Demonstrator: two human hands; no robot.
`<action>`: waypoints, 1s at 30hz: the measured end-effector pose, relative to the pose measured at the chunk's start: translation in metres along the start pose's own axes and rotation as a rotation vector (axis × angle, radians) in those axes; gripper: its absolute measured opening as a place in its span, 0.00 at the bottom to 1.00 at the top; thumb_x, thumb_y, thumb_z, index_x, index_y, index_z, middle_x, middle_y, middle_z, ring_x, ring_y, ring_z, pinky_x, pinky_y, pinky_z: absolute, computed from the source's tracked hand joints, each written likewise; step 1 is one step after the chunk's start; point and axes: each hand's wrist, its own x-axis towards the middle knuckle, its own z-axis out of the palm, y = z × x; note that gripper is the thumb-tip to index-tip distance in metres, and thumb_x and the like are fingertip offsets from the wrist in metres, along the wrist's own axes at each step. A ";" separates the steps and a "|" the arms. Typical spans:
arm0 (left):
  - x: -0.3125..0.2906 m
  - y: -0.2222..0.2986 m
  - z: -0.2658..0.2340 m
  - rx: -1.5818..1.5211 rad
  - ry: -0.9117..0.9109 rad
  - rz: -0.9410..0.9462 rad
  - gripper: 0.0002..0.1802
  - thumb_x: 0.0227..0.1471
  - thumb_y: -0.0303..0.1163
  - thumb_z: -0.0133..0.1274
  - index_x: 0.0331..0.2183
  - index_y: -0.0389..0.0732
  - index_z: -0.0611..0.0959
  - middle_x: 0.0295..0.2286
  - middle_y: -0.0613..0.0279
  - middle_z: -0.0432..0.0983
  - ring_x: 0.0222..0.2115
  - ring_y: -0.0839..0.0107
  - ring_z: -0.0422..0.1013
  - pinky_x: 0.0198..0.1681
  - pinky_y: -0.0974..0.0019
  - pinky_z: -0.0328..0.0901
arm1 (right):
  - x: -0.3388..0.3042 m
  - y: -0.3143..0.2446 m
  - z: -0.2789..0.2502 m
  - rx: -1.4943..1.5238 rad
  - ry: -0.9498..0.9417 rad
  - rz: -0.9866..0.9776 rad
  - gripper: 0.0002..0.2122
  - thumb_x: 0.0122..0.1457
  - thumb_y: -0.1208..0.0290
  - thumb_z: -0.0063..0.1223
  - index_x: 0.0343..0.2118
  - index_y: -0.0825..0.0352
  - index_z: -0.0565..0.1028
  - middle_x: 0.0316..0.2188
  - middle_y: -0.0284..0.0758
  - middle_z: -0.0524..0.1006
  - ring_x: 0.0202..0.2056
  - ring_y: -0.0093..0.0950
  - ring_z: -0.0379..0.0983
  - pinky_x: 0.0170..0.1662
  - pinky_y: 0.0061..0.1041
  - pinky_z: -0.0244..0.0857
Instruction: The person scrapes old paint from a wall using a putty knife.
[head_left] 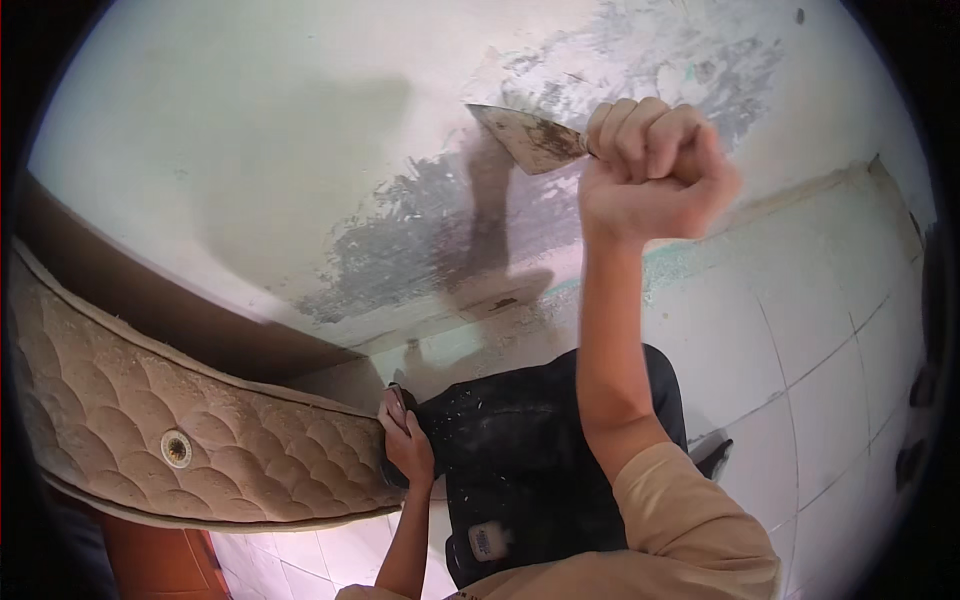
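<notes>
Raised in front of the wall, my right hand (655,170) is closed around the handle of a pointed trowel (532,140). Its metal blade is stained brown and points left, toward a rough grey patch (395,235) where the pale wall coating (270,130) is worn off. Whether the blade touches the wall I cannot tell; its shadow falls below it. Low on the left, my left hand (410,447) rests by my knee with its fingers curled. A slim pinkish thing (397,408) shows in them, too small to make out.
A quilted brown mattress (250,440) lies along the left side, with a dark brown board (190,295) behind it. White floor tiles (740,440) stretch to the right, with crumbs of debris (665,275) along the wall's foot. My legs in dark trousers (520,430) are bent below.
</notes>
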 end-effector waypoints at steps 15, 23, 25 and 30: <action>0.001 -0.005 0.000 0.036 0.030 0.010 0.23 0.50 0.35 0.43 0.49 0.39 0.63 0.39 0.44 0.69 0.39 0.47 0.67 0.41 0.57 0.60 | 0.012 -0.023 -0.003 0.178 0.044 0.033 0.15 0.49 0.62 0.29 0.08 0.59 0.55 0.06 0.28 0.53 0.10 0.21 0.42 0.15 0.24 0.40; 0.000 0.001 -0.002 0.035 0.019 0.026 0.23 0.50 0.35 0.42 0.49 0.40 0.63 0.40 0.43 0.69 0.39 0.47 0.67 0.41 0.57 0.60 | 0.002 -0.004 0.000 0.057 0.009 0.093 0.16 0.49 0.62 0.29 0.08 0.60 0.55 0.06 0.28 0.52 0.09 0.21 0.44 0.15 0.22 0.43; 0.000 -0.004 0.000 0.018 0.038 0.022 0.23 0.50 0.35 0.42 0.49 0.40 0.63 0.39 0.42 0.69 0.39 0.47 0.67 0.41 0.57 0.60 | 0.010 -0.028 -0.005 0.160 0.011 0.040 0.16 0.49 0.62 0.29 0.08 0.60 0.52 0.05 0.29 0.51 0.10 0.22 0.44 0.15 0.23 0.43; 0.000 0.008 -0.003 0.031 -0.017 0.007 0.24 0.50 0.35 0.43 0.49 0.41 0.63 0.40 0.43 0.69 0.40 0.47 0.67 0.41 0.57 0.60 | -0.002 0.004 -0.006 -0.074 0.111 0.042 0.15 0.49 0.63 0.29 0.08 0.60 0.50 0.05 0.28 0.50 0.09 0.23 0.43 0.15 0.24 0.41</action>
